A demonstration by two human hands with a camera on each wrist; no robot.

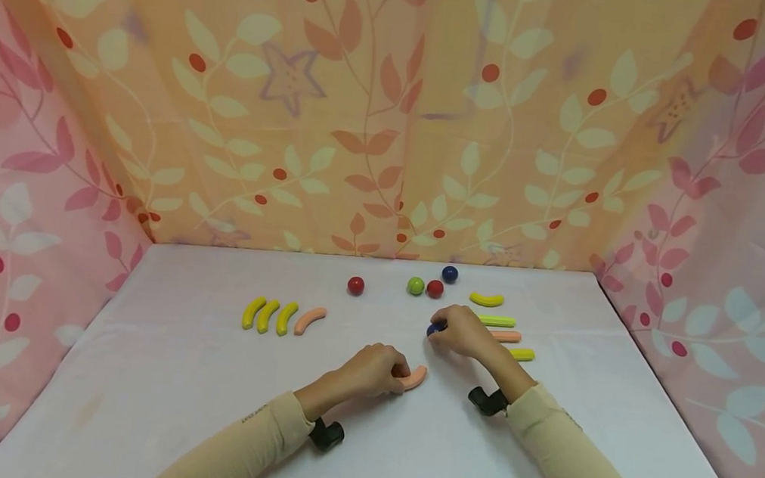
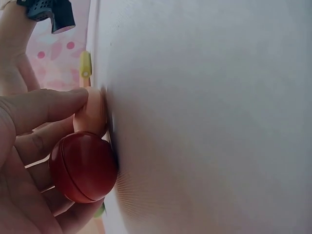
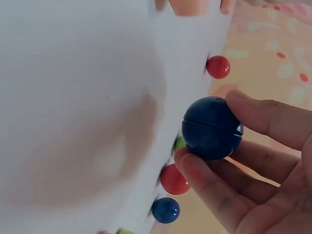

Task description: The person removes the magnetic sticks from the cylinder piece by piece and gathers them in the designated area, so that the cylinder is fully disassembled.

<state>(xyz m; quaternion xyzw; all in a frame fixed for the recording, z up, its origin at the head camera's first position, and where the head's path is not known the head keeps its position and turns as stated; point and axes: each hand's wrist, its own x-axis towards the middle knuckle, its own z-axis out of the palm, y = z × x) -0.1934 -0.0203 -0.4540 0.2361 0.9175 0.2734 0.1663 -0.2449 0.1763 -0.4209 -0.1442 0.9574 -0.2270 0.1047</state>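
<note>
My left hand (image 1: 374, 367) is low over the front middle of the white table, thumb and fingers pinching a pink curved piece (image 1: 415, 378). In the left wrist view a grooved red ball (image 2: 83, 168) sits against that piece, with the other fingers curled behind it; the head view hides this ball beneath the hand. Farther back and to the right, my right hand (image 1: 466, 331) pinches a dark blue ball (image 3: 213, 127) between thumb and fingertips. A groove runs round the blue ball, and its shadowed side faces the tabletop.
Left of centre lie several curved pieces: three yellow (image 1: 269, 316) and one pink (image 1: 310, 321). Toward the back are a red ball (image 1: 355, 286), then green (image 1: 415, 286), red (image 1: 435, 288) and blue (image 1: 450, 274) balls. Straight sticks (image 1: 500, 321) and a yellow curved piece (image 1: 486, 300) lie by the right hand.
</note>
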